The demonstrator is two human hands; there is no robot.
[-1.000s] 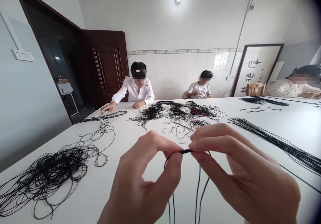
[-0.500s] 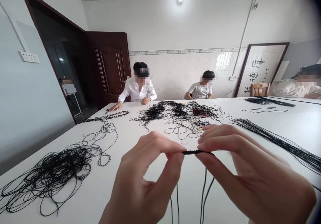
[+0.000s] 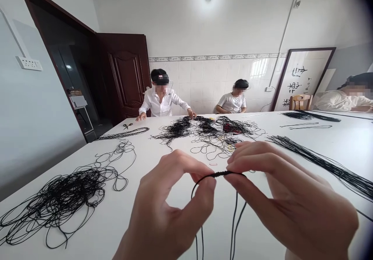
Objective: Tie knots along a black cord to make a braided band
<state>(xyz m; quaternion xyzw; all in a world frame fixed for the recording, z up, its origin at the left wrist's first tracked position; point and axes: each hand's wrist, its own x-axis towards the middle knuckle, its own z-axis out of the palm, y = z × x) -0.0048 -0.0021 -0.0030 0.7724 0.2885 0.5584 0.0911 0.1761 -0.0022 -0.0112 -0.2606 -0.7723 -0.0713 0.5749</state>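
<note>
A short braided section of black cord (image 3: 221, 173) spans the gap between my hands, pinched at each end by fingertips. My left hand (image 3: 171, 201) holds its left end, and a thin strand loops down from there. My right hand (image 3: 285, 198) grips the other end. Loose black strands (image 3: 234, 225) hang from the braid past the table edge. A large loose heap of black cord (image 3: 64, 194) lies to the left of my left hand. A long bundle of straight black cords (image 3: 320, 163) stretches to the right of my right hand.
The white table (image 3: 122, 229) holds a central tangle of black cord (image 3: 175, 132), a finished-looking braided cord (image 3: 125, 133) and scissors (image 3: 127, 126). Seated co-workers (image 3: 160, 99) (image 3: 233, 101) work across it; another person (image 3: 344, 101) sits at the right.
The braid now bows in a shallow arc and sits slightly higher in view. My fingers have shifted along it. The far co-worker's hands have spread apart, one reaching the central tangle.
</note>
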